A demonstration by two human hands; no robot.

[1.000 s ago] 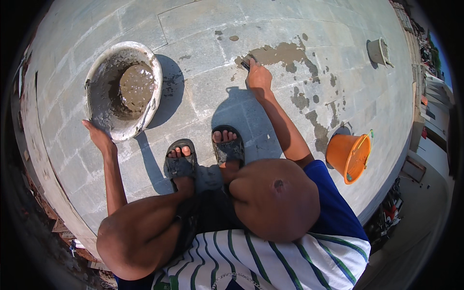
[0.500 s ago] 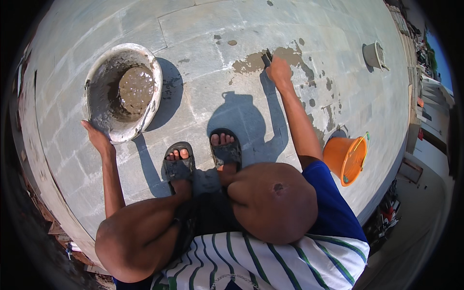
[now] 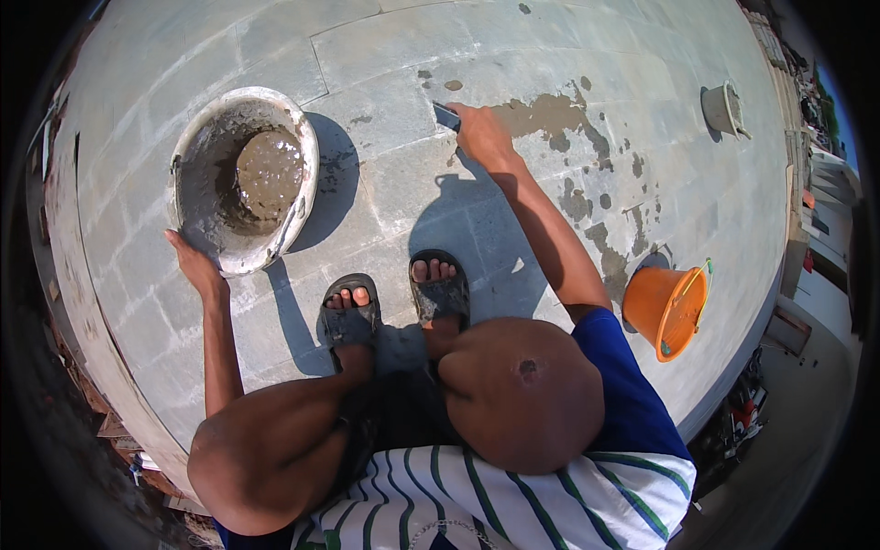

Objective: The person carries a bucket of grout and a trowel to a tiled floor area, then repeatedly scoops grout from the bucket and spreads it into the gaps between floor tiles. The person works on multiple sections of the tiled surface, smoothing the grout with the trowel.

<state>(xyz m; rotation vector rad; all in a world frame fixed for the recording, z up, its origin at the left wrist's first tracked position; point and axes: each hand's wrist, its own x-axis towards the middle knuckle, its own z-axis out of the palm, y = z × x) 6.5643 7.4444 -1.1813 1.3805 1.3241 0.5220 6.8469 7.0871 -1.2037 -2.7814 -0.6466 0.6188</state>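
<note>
My left hand (image 3: pixel 195 263) grips the lower left edge of a wide grey bucket (image 3: pixel 195 206), whose rim is crusted with mortar. The bucket leans with its mouth toward me, and wet grey-brown mortar (image 3: pixel 269 172) lies in its bottom. At the upper middle, my right hand (image 3: pixel 485 136) is closed around a small flat-bladed scraper (image 3: pixel 446 116), its handle hidden in the fist. The blade points left, close to the paving. Just right of this hand, a smeared wet mortar patch (image 3: pixel 547 114) spreads over the slabs.
An orange bucket (image 3: pixel 649 298) tilts on the paving at right, and a small grey bucket (image 3: pixel 721 110) stands farther off. Grey stone slabs (image 3: pixel 385 37) make up the floor. My feet in black sandals (image 3: pixel 440 291) stand between the bucket and my right arm.
My right hand has moved left with the scraper, off the wet mortar patch and onto paler slab beside it. My left hand keeps its hold on the bucket.
</note>
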